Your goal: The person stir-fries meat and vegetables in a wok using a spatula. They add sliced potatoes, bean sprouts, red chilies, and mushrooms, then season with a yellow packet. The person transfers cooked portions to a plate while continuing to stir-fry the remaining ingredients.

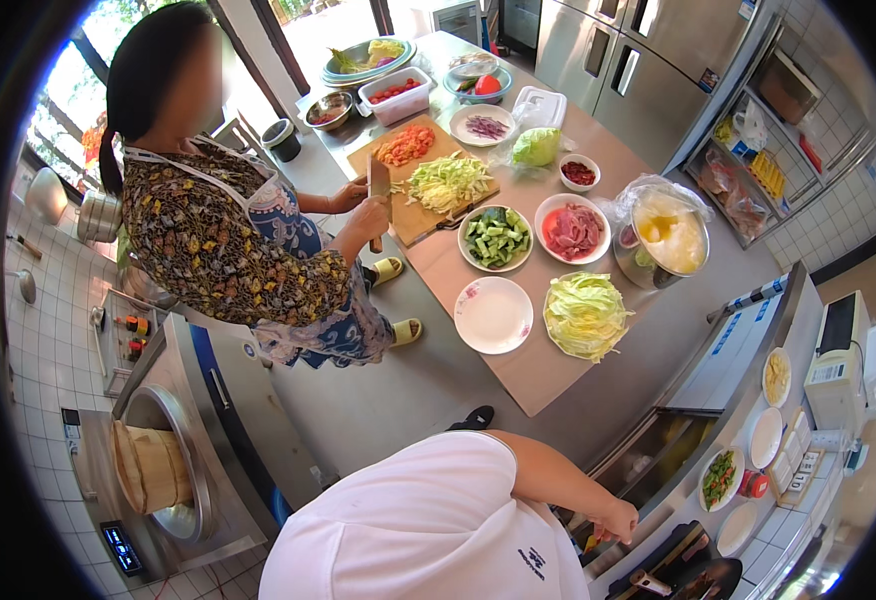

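My left hand (pixel 615 521) hangs at the end of my bent arm by the front edge of the counter, fingers curled down. Whether it grips anything is not visible. A dark wok or pan (pixel 708 581) sits partly cut off at the lower right, beside a wooden handle (pixel 651 583). Closest to my hand on the counter are a plate of cut green and red peppers (pixel 719 478) and a pale round plate (pixel 737 529). Behind them stands a red-lidded jar (pixel 754 484). My right hand is out of view.
A co-worker (pixel 235 247) holds a cleaver (pixel 379 180) over a cutting board (pixel 363 161) with shredded cabbage (pixel 449 182) and chopped tomato (pixel 405 145). The steel table (pixel 539 375) bears several plates, including sliced meat (pixel 575 231). A wooden steamer (pixel 151 466) sits at left.
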Demonstrator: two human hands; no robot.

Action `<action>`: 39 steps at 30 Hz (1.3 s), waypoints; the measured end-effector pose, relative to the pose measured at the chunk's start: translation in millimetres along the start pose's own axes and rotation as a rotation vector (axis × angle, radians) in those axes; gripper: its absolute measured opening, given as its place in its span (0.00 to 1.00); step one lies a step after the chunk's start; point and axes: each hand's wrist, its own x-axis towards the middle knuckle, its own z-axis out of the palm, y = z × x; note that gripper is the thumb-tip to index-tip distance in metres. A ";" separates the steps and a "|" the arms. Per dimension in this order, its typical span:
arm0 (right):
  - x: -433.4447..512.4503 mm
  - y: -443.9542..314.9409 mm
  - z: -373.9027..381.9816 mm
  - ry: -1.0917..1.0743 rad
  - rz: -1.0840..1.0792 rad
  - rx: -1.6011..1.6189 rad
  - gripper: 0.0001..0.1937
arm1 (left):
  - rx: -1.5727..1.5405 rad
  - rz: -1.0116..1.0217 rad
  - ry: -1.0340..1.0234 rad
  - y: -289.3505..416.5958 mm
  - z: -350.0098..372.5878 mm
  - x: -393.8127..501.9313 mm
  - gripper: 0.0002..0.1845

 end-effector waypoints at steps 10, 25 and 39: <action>-0.3 28.4 6.1 -0.041 -0.122 -0.028 0.20 | -0.015 -0.012 0.036 -0.9 -6.6 -17.4 0.16; -9.7 8.6 -6.7 -0.064 0.047 0.002 0.21 | -0.008 -0.005 0.034 -6.9 6.1 2.9 0.16; -15.8 39.6 11.9 -0.099 0.095 0.001 0.24 | -0.019 -0.010 0.027 -17.6 14.2 16.9 0.17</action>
